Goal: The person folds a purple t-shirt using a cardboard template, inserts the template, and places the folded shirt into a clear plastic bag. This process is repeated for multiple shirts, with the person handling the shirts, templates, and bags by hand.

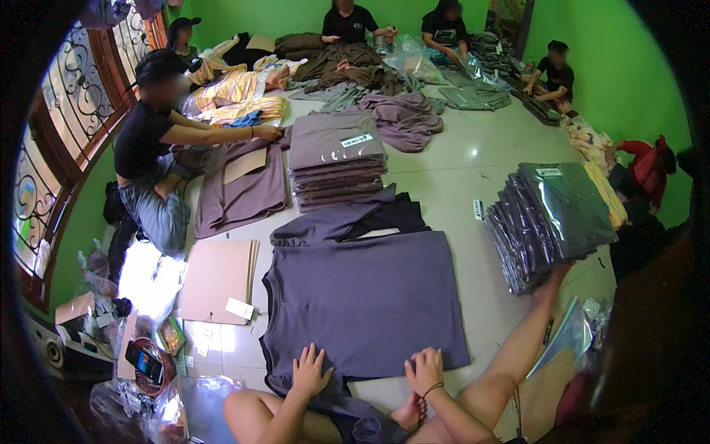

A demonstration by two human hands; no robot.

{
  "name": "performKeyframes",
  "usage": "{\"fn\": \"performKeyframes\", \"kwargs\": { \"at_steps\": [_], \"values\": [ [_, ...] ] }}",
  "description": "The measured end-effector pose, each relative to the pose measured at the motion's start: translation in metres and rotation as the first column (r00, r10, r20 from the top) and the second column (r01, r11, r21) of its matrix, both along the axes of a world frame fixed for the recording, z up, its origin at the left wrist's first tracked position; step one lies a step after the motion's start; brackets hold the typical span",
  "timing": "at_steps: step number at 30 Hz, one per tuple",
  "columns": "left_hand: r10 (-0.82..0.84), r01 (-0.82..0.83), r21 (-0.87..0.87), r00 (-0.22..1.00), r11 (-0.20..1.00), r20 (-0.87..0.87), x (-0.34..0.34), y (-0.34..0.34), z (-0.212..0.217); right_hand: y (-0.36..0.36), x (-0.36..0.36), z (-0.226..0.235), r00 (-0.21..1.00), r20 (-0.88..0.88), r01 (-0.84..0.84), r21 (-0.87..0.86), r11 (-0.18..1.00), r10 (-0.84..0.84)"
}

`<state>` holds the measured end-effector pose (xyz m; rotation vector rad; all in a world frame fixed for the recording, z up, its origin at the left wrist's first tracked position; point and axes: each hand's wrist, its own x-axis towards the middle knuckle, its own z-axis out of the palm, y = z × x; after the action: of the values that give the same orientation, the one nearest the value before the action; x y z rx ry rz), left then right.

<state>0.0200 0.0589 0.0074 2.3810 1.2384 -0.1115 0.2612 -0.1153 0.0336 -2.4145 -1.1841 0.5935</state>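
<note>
A dark grey long-sleeved shirt (366, 296) lies spread on the floor in front of me, its neckline to the left and its hem to the right. One sleeve is laid across the far side; the other hangs toward my lap. My left hand (312, 374) rests flat on the near side by the neckline, fingers spread. At the near edge toward the hem, my right hand (424, 372) is closed, with its fingers curled down on the shirt. Cardboard sheets (217, 281) with a white tag (239, 308) on them lie left of the shirt.
Bagged folded shirts are stacked beyond (336, 159) and at the right (547, 218). A co-worker (151, 148) sits at the left over a mauve shirt (248, 192); several others sit along the walls. A basket with a phone (144, 361) and clear plastic bags (203, 407) lie near left.
</note>
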Motion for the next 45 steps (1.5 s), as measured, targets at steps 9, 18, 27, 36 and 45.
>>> {"fn": "performKeyframes", "kwargs": {
  "at_steps": [9,18,27,36,45],
  "values": [
    [0.518,-0.501,-0.139,0.843,0.854,0.145,-0.11,-0.009,0.096,-0.18,0.093,0.014,0.796,-0.012,0.521,0.521,0.676,-0.605],
    [0.535,-0.603,0.29,0.796,0.743,0.284,-0.146,-0.046,0.096,-0.324,0.078,-0.041,0.61,0.434,0.791,-0.387,0.475,-0.663],
    [0.594,-0.652,0.275,0.758,0.707,0.271,-0.143,-0.043,0.096,-0.308,0.045,-0.031,0.706,0.328,0.708,-0.347,0.614,-0.628],
    [0.572,-0.606,0.247,0.795,0.756,0.202,-0.14,-0.046,0.109,-0.342,0.102,-0.071,0.736,0.351,0.677,-0.39,0.624,-0.579],
    [0.574,-0.616,0.284,0.788,0.735,0.224,-0.151,-0.043,0.08,-0.36,0.144,-0.089,0.761,0.359,0.649,-0.419,0.635,-0.54]
  ]
}}
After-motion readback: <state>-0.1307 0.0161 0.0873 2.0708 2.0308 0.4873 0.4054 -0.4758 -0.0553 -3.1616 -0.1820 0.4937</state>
